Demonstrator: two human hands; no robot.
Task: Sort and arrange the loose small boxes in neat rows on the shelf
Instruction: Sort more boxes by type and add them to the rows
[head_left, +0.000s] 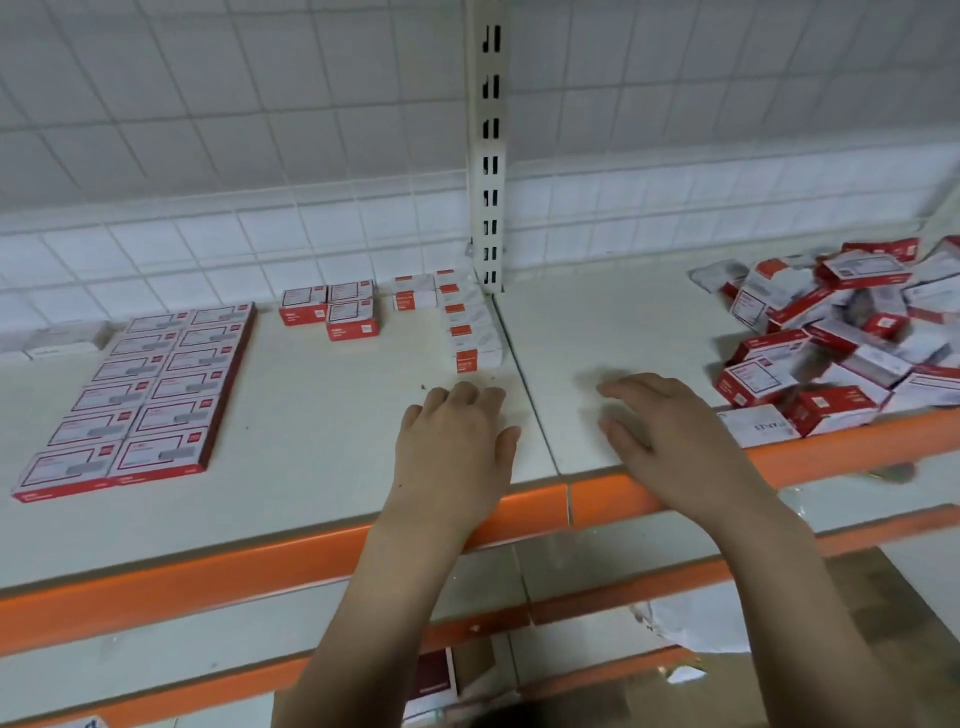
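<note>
Both my left hand (457, 431) and right hand (660, 431) rest empty, fingers loose, on the shelf (311, 415); I should take one box from the loose pile (841, 332) and square it against the row (470, 327).

bare shelf (322, 415) mid-span, loose box pile (852, 343) blocking right (overhanging edge)

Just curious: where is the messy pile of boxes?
The loose pile of boxes lies at the shelf's far right, just beyond the right hand.
</note>
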